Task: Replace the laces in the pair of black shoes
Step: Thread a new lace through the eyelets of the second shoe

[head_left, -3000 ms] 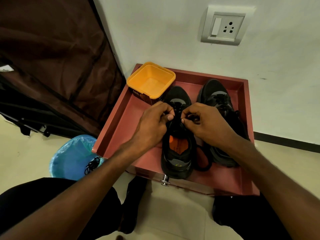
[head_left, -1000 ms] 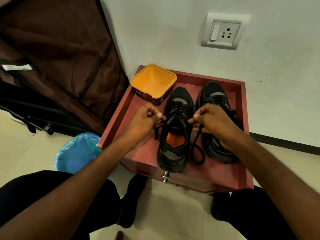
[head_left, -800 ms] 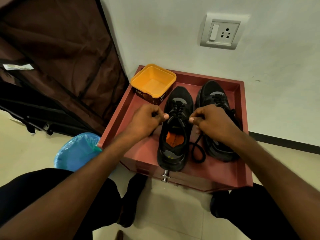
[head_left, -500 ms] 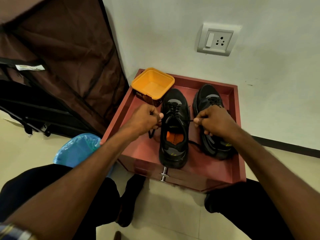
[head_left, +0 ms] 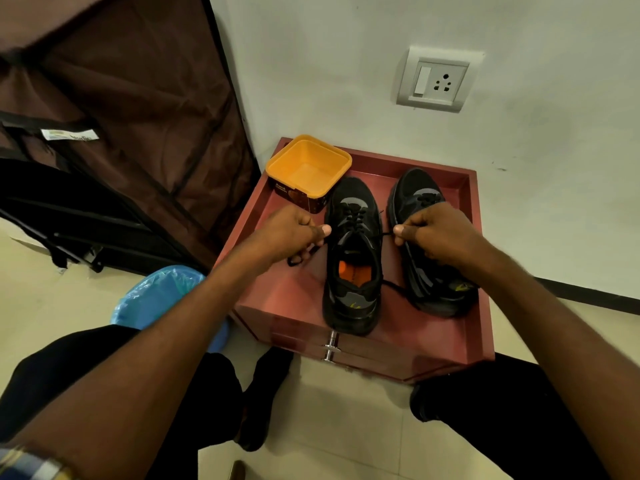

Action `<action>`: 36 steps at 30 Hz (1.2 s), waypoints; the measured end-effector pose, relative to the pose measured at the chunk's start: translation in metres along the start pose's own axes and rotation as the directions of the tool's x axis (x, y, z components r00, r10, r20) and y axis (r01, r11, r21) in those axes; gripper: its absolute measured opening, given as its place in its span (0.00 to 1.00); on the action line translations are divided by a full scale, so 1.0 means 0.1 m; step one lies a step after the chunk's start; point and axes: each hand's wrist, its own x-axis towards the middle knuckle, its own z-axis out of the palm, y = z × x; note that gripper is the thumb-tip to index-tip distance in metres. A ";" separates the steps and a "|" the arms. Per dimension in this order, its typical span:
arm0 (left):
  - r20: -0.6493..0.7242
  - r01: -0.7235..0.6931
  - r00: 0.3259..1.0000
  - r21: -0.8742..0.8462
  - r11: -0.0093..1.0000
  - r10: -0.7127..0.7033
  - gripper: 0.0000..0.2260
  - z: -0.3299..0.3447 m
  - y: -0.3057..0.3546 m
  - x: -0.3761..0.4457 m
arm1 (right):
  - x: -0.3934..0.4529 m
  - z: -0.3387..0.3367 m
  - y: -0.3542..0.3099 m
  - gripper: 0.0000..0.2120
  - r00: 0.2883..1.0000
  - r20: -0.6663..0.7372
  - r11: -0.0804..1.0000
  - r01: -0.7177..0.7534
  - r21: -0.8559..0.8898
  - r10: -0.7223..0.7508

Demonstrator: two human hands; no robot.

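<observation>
Two black shoes stand side by side on a red drawer unit (head_left: pixel 298 296). The left shoe (head_left: pixel 353 258) has an orange insole and a black lace (head_left: pixel 351 216) threaded through its eyelets. My left hand (head_left: pixel 287 233) pinches one lace end to the left of this shoe, with the tail hanging below the fist. My right hand (head_left: pixel 436 233) pinches the other lace end to the right, stretched taut from the eyelets. It lies over the right shoe (head_left: pixel 429 271), hiding most of that shoe's laces. A slack loop of lace (head_left: pixel 394 289) lies between the shoes.
An open orange plastic tub (head_left: pixel 308 168) sits at the unit's back left corner. A blue-lined bin (head_left: pixel 162 296) stands on the floor to the left. A brown fabric wardrobe (head_left: pixel 121 116) fills the left side. The wall behind carries a socket (head_left: pixel 436 81). My knees frame the drawer handle (head_left: pixel 330 346).
Both hands have moved apart from the shoe's middle, pulling the lace ends out sideways and tight. The loose loop on the right has shortened. The camera has drawn back slightly.
</observation>
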 end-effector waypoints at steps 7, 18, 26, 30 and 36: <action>0.055 -0.021 0.998 -0.187 0.982 0.032 0.18 -0.16 0.52 -0.13 | -0.12 -0.06 -0.56 0.15 0.975 0.223 0.830 -0.108 0.547 -0.020; 0.048 -0.447 0.891 0.257 0.857 0.451 0.05 0.00 0.89 -0.49 | -0.03 0.18 -0.72 0.17 0.803 0.595 0.385 -0.563 0.731 0.044; 0.120 -0.333 0.941 0.161 0.929 0.317 0.17 -0.25 0.41 -0.47 | 0.00 0.01 -0.72 0.13 0.895 0.441 0.472 -0.417 0.777 0.066; -0.133 -0.331 0.919 0.250 0.910 0.371 0.15 -0.27 0.08 0.03 | 0.00 -0.20 -0.73 0.15 0.930 0.361 0.576 -0.261 0.775 -0.064; 0.063 -0.265 0.964 0.077 0.961 0.260 0.38 0.58 -0.05 0.31 | 0.03 -0.26 -0.67 0.16 0.958 0.255 0.557 -0.141 0.818 -0.131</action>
